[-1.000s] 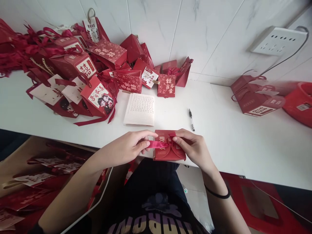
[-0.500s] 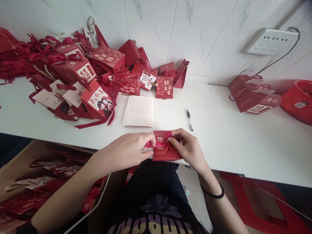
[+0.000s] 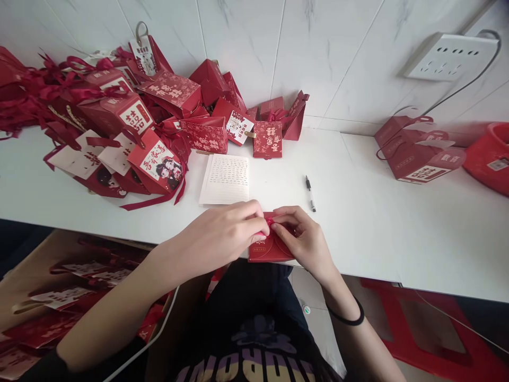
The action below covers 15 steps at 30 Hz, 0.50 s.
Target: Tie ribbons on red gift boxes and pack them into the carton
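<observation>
A red box point(image 3: 267, 253) with gold print lies at the front edge of the white table, below the notebook. A pink-red ribbon point(image 3: 270, 220) crosses its top. My left hand point(image 3: 222, 233) reaches over the box's left part, its fingers pinched on the ribbon. On the right, my right hand point(image 3: 304, 239) holds the ribbon between thumb and fingertips at the middle of the box. The fingers cover much of the ribbon, so its knot or loop cannot be made out.
An open notebook point(image 3: 225, 179) and a pen point(image 3: 310, 193) lie beyond my hands. Red gift boxes point(image 3: 159, 167) pile up at the left and back. More boxes point(image 3: 421, 156) and a red basin point(image 3: 489, 159) stand at right, under a power strip point(image 3: 452, 57).
My left hand has moved right and slightly up over the box, close to my right hand. The ribbon stretch between them is now mostly hidden. The view has shifted slightly.
</observation>
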Tool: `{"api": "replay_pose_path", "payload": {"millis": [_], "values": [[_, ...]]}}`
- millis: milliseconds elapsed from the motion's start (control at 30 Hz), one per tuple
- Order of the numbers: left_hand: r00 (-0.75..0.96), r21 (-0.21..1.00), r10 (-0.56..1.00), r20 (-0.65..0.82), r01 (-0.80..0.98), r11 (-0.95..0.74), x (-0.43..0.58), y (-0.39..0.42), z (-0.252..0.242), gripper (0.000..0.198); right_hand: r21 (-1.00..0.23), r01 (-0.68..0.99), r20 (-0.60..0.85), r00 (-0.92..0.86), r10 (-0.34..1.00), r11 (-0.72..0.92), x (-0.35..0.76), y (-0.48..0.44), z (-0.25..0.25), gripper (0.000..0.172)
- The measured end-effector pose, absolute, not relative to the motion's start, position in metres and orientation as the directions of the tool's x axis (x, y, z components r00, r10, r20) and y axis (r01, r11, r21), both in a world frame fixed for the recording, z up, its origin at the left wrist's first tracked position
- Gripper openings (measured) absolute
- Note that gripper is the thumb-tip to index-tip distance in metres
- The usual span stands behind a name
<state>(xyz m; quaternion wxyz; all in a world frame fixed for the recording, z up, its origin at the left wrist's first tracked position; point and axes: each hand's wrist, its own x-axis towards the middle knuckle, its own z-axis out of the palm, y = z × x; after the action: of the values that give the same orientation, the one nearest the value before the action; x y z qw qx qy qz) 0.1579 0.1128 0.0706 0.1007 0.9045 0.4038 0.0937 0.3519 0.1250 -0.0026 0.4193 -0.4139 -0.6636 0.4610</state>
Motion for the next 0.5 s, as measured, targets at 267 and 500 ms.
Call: {"api": "replay_pose_path", "payload": {"millis": [267, 500], "values": [[0.673, 0.365, 0.738, 0.047, 0.676, -0.64, 0.172, 0.136, 0.082, 0.016, -0.932, 0.218, 0.198, -0.361, 0.911, 0.289, 0.353, 0.124, 0.003, 0.012], [0.726, 0.489, 0.687, 0.037, 0.586, -0.646, 0.175, 0.159, 0.084, 0.019, -0.967, 0.123, 0.172, -0.324, 0.93, 0.222, 0.354, 0.125, -0.004, 0.004]]}}
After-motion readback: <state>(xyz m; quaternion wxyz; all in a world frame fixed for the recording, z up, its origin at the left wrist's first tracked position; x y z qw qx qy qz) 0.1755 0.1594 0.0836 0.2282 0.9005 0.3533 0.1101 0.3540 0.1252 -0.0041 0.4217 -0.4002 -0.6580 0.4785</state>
